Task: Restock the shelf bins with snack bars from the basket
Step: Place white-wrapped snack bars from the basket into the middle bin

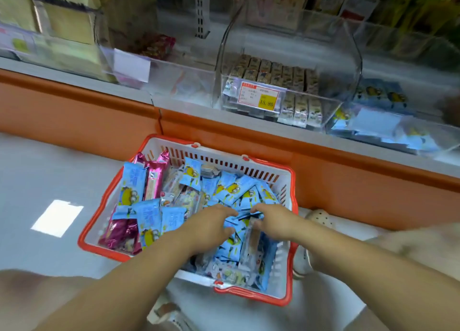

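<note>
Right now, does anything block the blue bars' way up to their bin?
Nothing visible does. Left hand and right hand touch the blue bars in the basket; only the bin has a clear front wall to lift over.

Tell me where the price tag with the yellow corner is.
Head view, right of centre: the price tag is on the front of the middle clear bin, above the basket.
</note>
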A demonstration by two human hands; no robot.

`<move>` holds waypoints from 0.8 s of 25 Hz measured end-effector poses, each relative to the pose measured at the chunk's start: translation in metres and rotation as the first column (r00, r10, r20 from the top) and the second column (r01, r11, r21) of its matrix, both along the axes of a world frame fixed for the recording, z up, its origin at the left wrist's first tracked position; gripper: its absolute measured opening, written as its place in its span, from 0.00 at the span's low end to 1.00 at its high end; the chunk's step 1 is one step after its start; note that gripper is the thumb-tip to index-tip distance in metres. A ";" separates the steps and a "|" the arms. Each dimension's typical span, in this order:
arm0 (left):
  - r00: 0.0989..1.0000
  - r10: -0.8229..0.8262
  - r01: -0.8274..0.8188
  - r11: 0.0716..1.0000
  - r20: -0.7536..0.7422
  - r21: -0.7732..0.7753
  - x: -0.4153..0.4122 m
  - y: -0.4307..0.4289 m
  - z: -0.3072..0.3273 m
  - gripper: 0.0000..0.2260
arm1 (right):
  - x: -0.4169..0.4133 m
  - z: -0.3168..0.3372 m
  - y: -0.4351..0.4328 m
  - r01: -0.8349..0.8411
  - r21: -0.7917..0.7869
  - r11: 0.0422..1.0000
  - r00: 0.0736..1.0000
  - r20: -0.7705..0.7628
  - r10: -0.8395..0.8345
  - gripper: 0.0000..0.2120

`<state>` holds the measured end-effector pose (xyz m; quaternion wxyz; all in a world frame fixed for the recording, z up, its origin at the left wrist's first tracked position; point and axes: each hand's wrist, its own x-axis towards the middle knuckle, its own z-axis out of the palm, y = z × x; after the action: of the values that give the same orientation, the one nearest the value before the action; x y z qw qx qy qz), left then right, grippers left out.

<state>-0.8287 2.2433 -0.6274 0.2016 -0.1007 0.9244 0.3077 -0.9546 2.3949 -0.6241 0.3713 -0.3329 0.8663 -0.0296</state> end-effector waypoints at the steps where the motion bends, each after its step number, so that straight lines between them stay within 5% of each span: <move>1: 1.000 0.009 -0.009 1.000 0.010 0.011 0.002 0.002 -0.004 0.22 | 0.005 -0.012 0.000 0.044 0.000 0.999 0.999 0.009 -0.044 0.22; 7: 0.994 0.092 -0.099 0.988 0.059 0.121 0.014 0.009 -0.015 0.22 | 0.026 -0.050 0.001 0.132 -0.115 0.985 0.990 -0.027 -0.136 0.17; 9: 0.990 0.123 -0.134 0.978 0.075 0.159 0.013 0.008 -0.013 0.22 | 0.020 -0.037 0.000 0.272 -0.199 0.941 0.960 0.126 -0.250 0.14; 12: 0.962 0.239 -0.271 0.902 0.133 0.336 0.007 0.002 -0.004 0.22 | 0.008 -0.006 -0.003 0.558 -0.293 0.777 0.785 0.490 -0.379 0.15; 16: 0.945 0.247 -0.328 0.709 0.216 0.624 0.001 -0.012 0.015 0.12 | -0.005 0.031 -0.001 0.654 -0.325 0.683 0.644 0.713 -0.278 0.18; 20: 0.945 0.314 -0.304 0.735 0.093 0.606 -0.003 -0.014 0.025 0.14 | -0.009 0.045 0.004 0.777 -0.267 0.570 0.455 0.864 -0.215 0.24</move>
<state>-0.8319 2.2291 -0.6019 0.1620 -0.1793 0.7463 0.6202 -0.9636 2.3987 -0.5786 0.5283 -0.0998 0.6194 -0.5721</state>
